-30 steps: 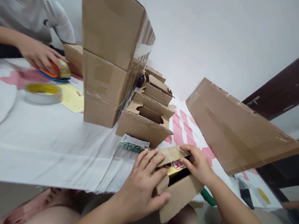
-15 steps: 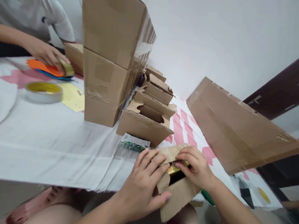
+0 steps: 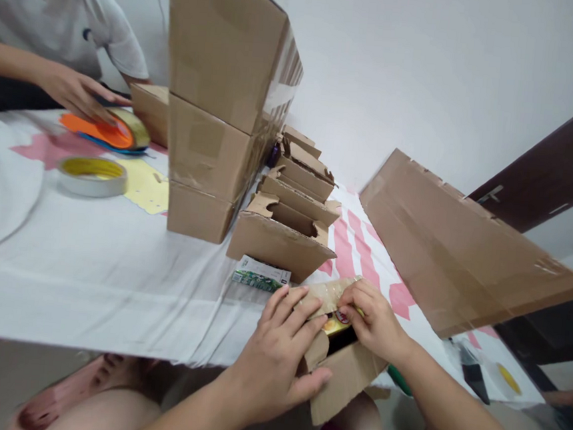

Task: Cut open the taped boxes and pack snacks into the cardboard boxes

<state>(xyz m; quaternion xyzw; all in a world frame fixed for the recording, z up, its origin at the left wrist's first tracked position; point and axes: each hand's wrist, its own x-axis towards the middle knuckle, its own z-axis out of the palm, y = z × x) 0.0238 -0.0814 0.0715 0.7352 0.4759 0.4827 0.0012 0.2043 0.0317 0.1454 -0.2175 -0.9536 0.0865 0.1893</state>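
A small cardboard box [image 3: 349, 381] sits at the table's front edge with its flaps partly raised. Inside it, a yellow packet [image 3: 333, 324] with a reddish round mark shows beside a dark gap. My left hand [image 3: 279, 348] lies across the box's left side, fingers spread over the back flap and thumb out toward the front flap. On the other side, my right hand [image 3: 372, 319] is closed, its fingertips pinching at the back flap's edge just over the packet. A green-and-white printed packet [image 3: 261, 274] lies behind my left fingertips.
Opened cardboard boxes [image 3: 284, 238] stand in a row behind my hands, beside a tall stack of closed boxes [image 3: 207, 148]. A large cardboard sheet [image 3: 464, 250] leans at right. At left lie a tape roll [image 3: 92, 176] and a co-worker's hand [image 3: 79, 93] touching orange pieces [image 3: 108, 131].
My right fingers have shifted slightly and more of the packet's round mark shows. My left hand keeps its place. The co-worker's hand has lifted off a tape roll, which stands by the orange pieces.
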